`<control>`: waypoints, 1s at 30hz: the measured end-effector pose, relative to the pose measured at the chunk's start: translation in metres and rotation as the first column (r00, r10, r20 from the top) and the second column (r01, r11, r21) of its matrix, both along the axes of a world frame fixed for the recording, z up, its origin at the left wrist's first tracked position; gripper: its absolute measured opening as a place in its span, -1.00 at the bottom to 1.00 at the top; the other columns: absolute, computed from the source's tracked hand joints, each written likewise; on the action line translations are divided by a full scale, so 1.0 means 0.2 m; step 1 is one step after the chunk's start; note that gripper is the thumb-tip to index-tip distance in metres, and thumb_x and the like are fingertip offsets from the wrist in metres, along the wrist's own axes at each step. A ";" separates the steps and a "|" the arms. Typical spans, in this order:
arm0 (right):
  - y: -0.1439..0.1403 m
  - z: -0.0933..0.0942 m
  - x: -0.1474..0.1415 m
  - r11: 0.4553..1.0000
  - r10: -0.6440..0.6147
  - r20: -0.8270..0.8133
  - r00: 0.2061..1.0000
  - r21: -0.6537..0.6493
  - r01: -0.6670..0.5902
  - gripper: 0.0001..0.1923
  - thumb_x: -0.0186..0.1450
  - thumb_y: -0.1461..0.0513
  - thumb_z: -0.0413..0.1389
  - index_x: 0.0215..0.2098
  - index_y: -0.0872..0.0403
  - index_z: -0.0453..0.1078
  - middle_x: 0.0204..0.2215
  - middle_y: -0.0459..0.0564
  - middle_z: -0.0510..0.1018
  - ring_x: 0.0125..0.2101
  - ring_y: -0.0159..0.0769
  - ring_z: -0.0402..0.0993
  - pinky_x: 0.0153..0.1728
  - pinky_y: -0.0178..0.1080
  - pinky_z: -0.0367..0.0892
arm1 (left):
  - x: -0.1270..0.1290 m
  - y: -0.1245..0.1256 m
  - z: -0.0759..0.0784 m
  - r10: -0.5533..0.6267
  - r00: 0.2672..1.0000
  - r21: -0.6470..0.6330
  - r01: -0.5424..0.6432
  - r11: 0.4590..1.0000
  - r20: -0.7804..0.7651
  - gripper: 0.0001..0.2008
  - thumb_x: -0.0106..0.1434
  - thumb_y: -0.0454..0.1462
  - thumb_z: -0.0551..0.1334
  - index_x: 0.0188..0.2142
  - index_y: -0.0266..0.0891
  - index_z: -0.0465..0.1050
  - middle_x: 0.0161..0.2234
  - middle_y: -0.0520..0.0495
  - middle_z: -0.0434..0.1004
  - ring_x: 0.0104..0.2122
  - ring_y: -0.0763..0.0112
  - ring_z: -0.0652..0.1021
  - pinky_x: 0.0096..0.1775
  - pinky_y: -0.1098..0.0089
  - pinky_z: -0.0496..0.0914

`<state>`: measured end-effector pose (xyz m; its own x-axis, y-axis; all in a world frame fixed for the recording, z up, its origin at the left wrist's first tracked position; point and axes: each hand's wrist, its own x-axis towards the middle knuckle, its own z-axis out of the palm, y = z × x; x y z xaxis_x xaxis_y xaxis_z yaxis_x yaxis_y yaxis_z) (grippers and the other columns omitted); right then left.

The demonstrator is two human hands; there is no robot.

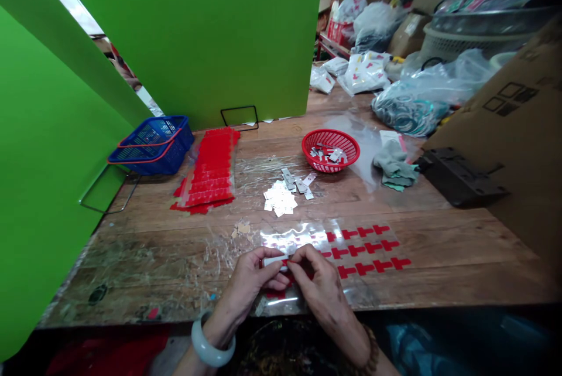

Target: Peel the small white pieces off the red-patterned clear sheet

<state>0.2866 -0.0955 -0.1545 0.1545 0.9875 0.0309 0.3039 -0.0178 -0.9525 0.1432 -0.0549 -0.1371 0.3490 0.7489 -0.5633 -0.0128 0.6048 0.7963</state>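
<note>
Near the front of the table, my left hand grips a small white flat piece between thumb and fingers. My right hand pinches at the right end of that piece, where a bit of red shows; what exactly its fingertips hold is too small to make out. Under both hands lies a clear plastic sheet with rows of red T-shaped stickers, partly hidden by the hands. Just beyond the sheet sits a pile of small white pieces, with several greyish metal pieces beside it.
A red basket holding small white pieces stands behind. To the left are a stack of red sticker sheets and a blue basket. A grey cloth, a dark metal block and a cardboard box are at right.
</note>
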 end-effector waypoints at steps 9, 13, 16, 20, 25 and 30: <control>0.00 0.01 -0.01 0.999 -0.018 -0.015 1.000 -0.030 0.018 -0.92 0.18 0.30 0.04 -0.48 0.07 0.27 -0.55 -0.14 0.37 -0.53 -0.40 0.29 -0.49 -0.40 0.22 | -0.01 0.00 -0.04 0.032 0.999 0.021 -0.032 0.999 -0.019 -0.65 0.02 -0.23 0.32 -0.21 -0.38 0.39 -0.54 -0.14 0.58 -0.56 0.42 0.57 -0.44 0.49 0.45; 0.00 0.02 -0.02 0.995 -0.036 -0.036 0.999 -0.098 0.033 -0.93 0.17 0.30 0.05 -0.48 0.07 0.28 -0.54 -0.14 0.39 -0.50 -0.38 0.31 -0.47 -0.38 0.22 | -0.01 0.01 -0.06 0.061 0.997 0.031 -0.060 0.998 -0.042 -0.64 0.03 -0.25 0.31 -0.19 -0.39 0.37 -0.56 -0.13 0.58 -0.57 0.44 0.56 -0.44 0.49 0.44; 0.00 0.03 -0.03 0.994 -0.061 -0.035 0.998 -0.090 0.057 -0.90 0.16 0.32 0.05 -0.51 0.08 0.29 -0.53 -0.12 0.38 -0.47 -0.36 0.31 -0.43 -0.36 0.22 | 0.00 0.01 -0.05 0.079 0.995 0.057 -0.076 0.996 -0.057 -0.63 0.01 -0.24 0.32 -0.20 -0.39 0.37 -0.58 -0.12 0.57 -0.57 0.41 0.56 -0.45 0.48 0.44; 0.00 0.04 -0.02 0.998 -0.064 -0.020 0.998 -0.024 0.064 -0.88 0.16 0.33 0.04 -0.53 0.08 0.27 -0.47 -0.10 0.35 -0.43 -0.35 0.30 -0.40 -0.35 0.22 | 0.00 0.01 -0.04 0.081 0.992 0.082 -0.073 0.994 -0.097 -0.63 0.01 -0.24 0.32 -0.20 -0.39 0.37 -0.59 -0.12 0.57 -0.58 0.39 0.57 -0.46 0.47 0.44; 0.00 0.03 -0.01 0.995 -0.012 -0.038 0.999 -0.096 0.008 -0.89 0.23 0.33 -0.02 -0.46 0.06 0.25 -0.52 -0.14 0.35 -0.47 -0.37 0.28 -0.43 -0.36 0.19 | -0.01 0.01 -0.05 0.062 0.994 0.079 -0.055 0.995 -0.094 -0.62 0.03 -0.25 0.31 -0.17 -0.39 0.36 -0.57 -0.12 0.58 -0.57 0.41 0.57 -0.44 0.47 0.45; -0.01 0.02 -0.01 0.991 -0.009 -0.004 1.000 -0.133 0.008 -0.88 0.27 0.29 -0.05 -0.44 0.05 0.23 -0.52 -0.16 0.34 -0.49 -0.39 0.26 -0.46 -0.36 0.15 | -0.01 0.00 -0.05 0.064 0.995 0.053 -0.060 0.997 -0.074 -0.62 0.02 -0.25 0.32 -0.17 -0.39 0.37 -0.58 -0.12 0.58 -0.58 0.42 0.56 -0.45 0.49 0.45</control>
